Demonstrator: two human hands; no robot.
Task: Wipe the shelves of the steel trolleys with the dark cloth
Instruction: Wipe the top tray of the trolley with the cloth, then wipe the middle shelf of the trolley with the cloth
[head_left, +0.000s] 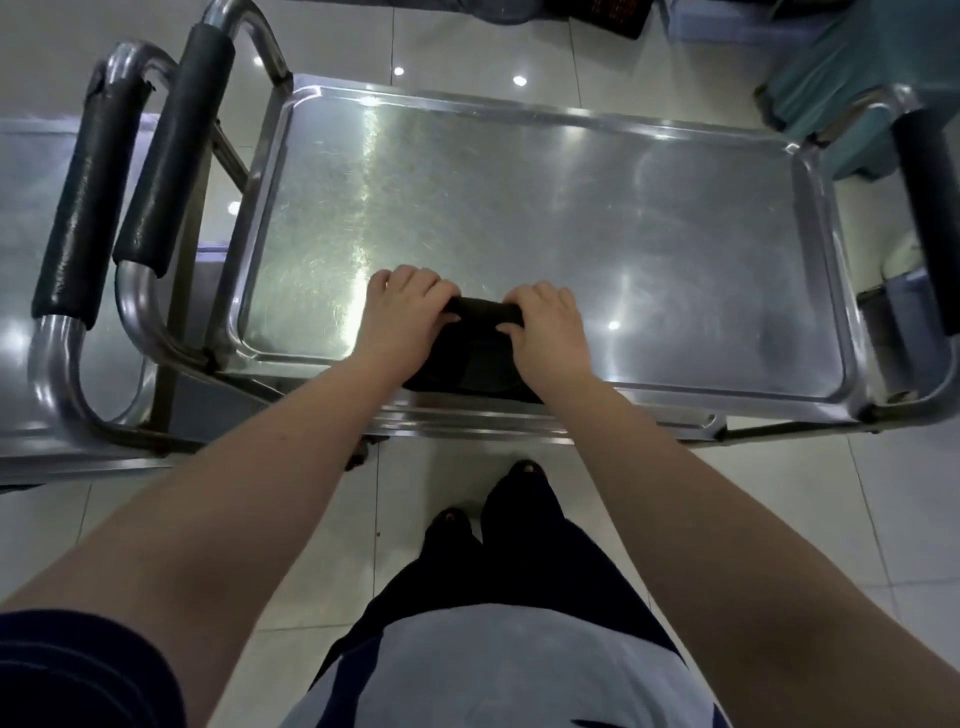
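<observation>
A dark cloth (475, 358) lies folded on the near edge of a steel trolley's top shelf (571, 208). My left hand (405, 317) grips the cloth's far left end with curled fingers. My right hand (545, 322) grips its far right end the same way. Between the two hands the far edge of the cloth is rolled into a thick fold. A second steel trolley (31, 208) stands to the left, its shelf partly visible.
Black padded handles (171, 150) of both trolleys rise on the left, and another (930, 218) on the right. A teal box (852, 73) and dark items stand on the tiled floor beyond. My feet (498, 499) stand just below the trolley's near edge.
</observation>
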